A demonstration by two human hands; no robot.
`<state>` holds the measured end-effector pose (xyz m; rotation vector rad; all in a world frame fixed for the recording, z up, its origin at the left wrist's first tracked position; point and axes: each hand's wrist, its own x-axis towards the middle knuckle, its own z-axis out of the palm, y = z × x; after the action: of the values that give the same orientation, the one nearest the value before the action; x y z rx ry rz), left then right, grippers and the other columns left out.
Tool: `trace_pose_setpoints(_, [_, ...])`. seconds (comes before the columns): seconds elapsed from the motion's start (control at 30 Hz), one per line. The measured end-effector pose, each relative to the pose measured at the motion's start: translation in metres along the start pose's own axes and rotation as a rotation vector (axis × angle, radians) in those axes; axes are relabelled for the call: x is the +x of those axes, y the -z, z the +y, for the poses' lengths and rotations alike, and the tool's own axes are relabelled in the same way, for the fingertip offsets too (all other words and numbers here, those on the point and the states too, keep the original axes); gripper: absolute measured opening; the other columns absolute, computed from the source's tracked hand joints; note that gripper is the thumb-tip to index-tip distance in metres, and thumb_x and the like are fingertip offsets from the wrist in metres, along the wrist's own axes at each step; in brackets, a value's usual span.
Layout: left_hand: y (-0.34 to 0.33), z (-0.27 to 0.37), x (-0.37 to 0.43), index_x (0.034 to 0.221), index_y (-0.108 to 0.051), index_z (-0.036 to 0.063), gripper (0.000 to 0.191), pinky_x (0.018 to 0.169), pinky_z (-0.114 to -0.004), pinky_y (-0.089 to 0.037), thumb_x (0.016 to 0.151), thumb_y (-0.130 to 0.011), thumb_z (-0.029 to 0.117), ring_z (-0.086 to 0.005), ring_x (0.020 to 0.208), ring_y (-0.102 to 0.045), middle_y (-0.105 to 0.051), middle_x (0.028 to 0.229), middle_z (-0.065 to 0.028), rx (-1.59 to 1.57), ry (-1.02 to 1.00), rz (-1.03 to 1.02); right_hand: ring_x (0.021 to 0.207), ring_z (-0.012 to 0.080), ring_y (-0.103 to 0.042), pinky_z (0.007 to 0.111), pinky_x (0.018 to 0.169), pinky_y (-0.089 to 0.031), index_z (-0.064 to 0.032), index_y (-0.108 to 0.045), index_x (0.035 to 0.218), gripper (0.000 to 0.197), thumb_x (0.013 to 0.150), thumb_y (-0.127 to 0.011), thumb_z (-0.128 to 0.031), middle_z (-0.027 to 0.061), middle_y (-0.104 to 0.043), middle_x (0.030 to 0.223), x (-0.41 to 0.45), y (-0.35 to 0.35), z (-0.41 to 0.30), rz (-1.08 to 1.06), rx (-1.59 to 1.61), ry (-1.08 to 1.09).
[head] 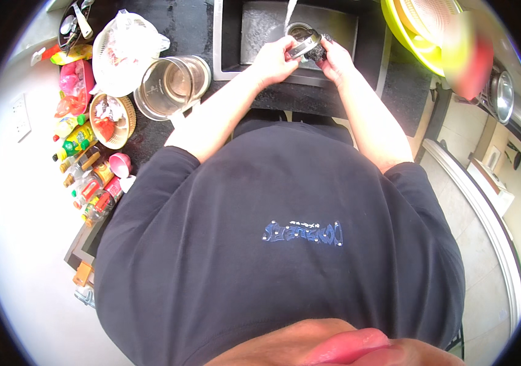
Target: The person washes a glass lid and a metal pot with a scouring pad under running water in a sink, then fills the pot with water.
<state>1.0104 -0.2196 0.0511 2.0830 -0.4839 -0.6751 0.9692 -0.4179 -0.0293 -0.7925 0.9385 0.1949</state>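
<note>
Over the sink [228, 41] my left hand [275, 59] grips a round metal part [305, 45], perhaps a lid or ring with a dark inside. Against its right side my right hand [336, 59] holds a dark, wiry scrubber [317, 52], likely steel wool. A stream of water [290, 13] falls from above, just behind the metal part. Below it shows the sink's round drain [299, 28]. A clear jug [160, 89] with a handle lies or stands on the counter left of the sink; its exact pose is hard to tell.
Left on the dark counter [182, 27] are a bag-covered white basket [123, 50], a small woven basket [113, 120], a pink cup [120, 164] and several bottles [98, 206]. Yellow-green and pale plastic basins [407, 34] stand right of the sink. A metal pot [502, 96] sits farther right.
</note>
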Motion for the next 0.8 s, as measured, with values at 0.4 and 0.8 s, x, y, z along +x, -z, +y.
trace_pose_setpoints(0.4, [-0.006, 0.002, 0.014, 0.114, -0.056, 0.0087, 0.032, 0.072, -0.025, -0.046, 0.085, -0.067, 0.003, -0.0068, 0.078, -0.051, -0.06, 0.096, 0.0009, -0.39, -0.146, -0.256, 0.084, 0.0156, -0.066, 0.034, 0.07, -0.055, -0.0035, -0.067, 0.116, 0.021, 0.1, -0.063, -0.016, 0.0051, -0.071, 0.101, -0.017, 0.015, -0.022, 0.16, -0.048, 0.273])
trace_pose_setpoints(0.8, [0.006, -0.016, 0.004, 0.129, -0.064, 0.0058, 0.043, 0.081, -0.024, -0.053, 0.089, -0.076, 0.014, -0.0057, 0.087, -0.064, -0.073, 0.102, -0.0025, -0.372, -0.026, -0.115, 0.088, 0.0118, -0.066, 0.027, 0.082, -0.053, 0.0025, -0.071, 0.109, 0.023, 0.095, -0.071, -0.016, 0.0058, -0.073, 0.099, -0.037, -0.013, -0.038, -0.132, -0.177, 0.397])
